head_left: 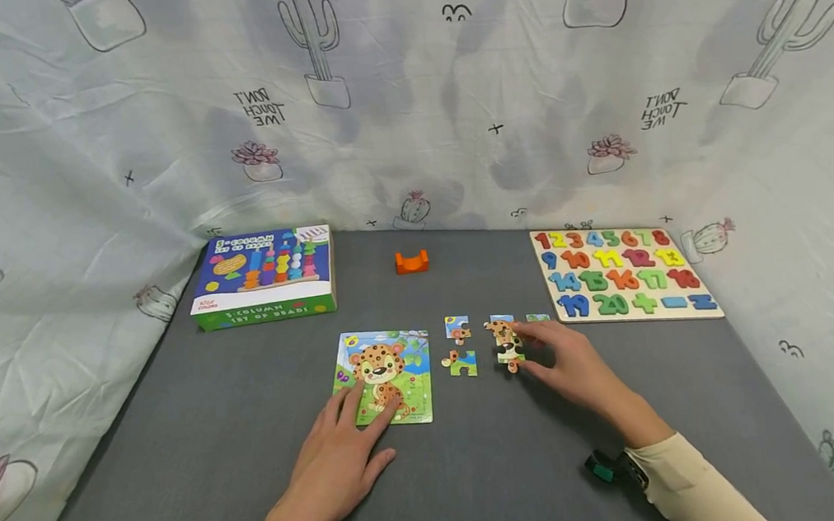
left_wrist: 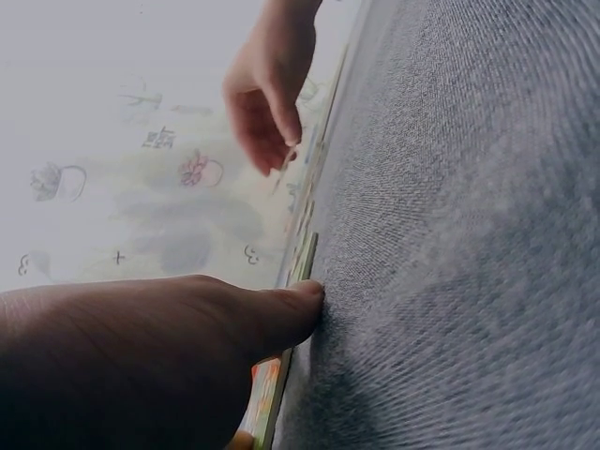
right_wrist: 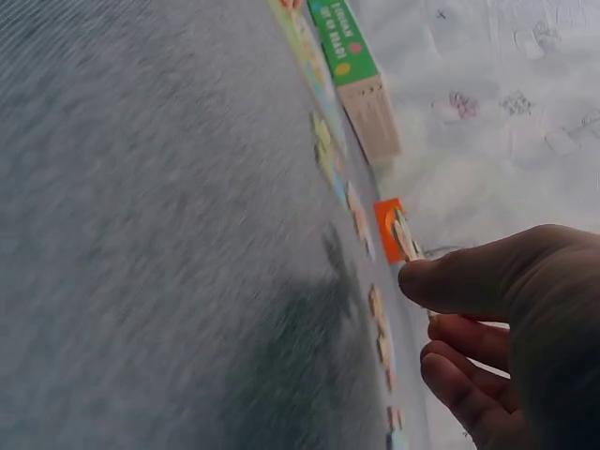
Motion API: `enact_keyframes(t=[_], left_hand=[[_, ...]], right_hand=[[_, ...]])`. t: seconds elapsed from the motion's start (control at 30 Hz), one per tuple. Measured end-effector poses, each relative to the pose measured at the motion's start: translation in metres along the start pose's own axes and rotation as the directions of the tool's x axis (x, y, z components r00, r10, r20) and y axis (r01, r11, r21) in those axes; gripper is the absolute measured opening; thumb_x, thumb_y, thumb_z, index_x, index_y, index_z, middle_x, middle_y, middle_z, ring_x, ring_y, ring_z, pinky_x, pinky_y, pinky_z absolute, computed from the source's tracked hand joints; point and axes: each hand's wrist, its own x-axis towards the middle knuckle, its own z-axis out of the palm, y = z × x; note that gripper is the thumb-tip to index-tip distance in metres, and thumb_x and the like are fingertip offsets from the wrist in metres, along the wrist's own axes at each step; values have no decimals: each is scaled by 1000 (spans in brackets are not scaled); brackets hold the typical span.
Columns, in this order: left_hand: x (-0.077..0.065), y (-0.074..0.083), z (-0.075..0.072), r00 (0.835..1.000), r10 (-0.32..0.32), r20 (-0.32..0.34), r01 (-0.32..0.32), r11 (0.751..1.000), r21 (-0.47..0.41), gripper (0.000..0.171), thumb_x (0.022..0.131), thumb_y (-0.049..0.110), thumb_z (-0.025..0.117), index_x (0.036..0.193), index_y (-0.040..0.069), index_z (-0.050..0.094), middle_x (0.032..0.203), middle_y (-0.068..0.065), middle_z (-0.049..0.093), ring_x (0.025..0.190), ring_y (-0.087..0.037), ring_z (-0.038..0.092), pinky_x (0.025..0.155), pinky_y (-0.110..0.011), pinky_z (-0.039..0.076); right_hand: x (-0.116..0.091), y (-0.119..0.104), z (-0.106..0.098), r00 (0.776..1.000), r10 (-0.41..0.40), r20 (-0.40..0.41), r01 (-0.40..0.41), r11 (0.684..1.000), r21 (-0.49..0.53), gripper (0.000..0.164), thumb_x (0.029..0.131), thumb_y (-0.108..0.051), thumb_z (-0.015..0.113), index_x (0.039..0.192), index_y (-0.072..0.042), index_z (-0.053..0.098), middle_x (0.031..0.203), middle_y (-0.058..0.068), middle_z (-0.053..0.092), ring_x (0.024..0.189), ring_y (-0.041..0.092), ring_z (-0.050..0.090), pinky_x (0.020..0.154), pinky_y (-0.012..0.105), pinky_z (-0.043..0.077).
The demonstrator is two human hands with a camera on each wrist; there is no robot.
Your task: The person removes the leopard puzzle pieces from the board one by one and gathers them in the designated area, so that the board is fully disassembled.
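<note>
Table (head_left: 182, 463): was covered in ribbed grey cloth, ran back to the foot of the curtain.
Curtain (head_left: 408, 71): hung behind and along both sides, pale and creased, was printed with potted cacti, succulents and lettering (reversed, so awkward to read).
Bead-set box (head_left: 265, 278): stood at the far left, looked closed, kept any contents hidden; bore a picture of stacked coloured beads.
Number board (head_left: 705, 314): lay at the far right, held rows of coloured numerals up to 20, plus a green cross and blue signs.
Orange block (head_left: 413, 267): sat near the curtain, between box and number board, notch upward.
Leopard board (head_left: 389, 362): lay flat mid-table, nearer than the box.
Left hand (head_left: 337, 458): rested on the leopard board, fingers extended and spread, gripped nothing.
Right hand (head_left: 570, 359): pinched a puzzle piece (head_left: 509, 353) between thumb and fingertips, just above the table.
Loose pieces (head_left: 463, 363): lay between leopard board and number board, some partly covered near the right hand.
</note>
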Motion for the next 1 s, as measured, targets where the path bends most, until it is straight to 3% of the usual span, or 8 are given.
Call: enact_keyframes(t=[0.37, 1.0], left_hand=[[1, 1, 0, 1000, -10, -15, 10, 1000, -14, 64, 103, 50, 74, 162, 33, 55, 168, -23, 37, 146, -46, 41, 115, -61, 43], [0, 0, 2, 1000, 5, -28, -5, 1000, -11, 64, 103, 50, 74, 161, 33, 56, 167, -23, 37, 146, -46, 41, 115, -62, 43]], right_hand=[[-5, 9, 5, 994, 48, 101, -52, 998, 34, 45, 90, -8, 91, 132, -7, 75, 124, 6, 73, 97, 18, 69, 83, 44, 61], [-7, 13, 9, 996, 11, 85, -16, 998, 60, 43, 89, -8, 91, 130, -8, 75, 123, 6, 73, 98, 19, 70, 83, 43, 62]])
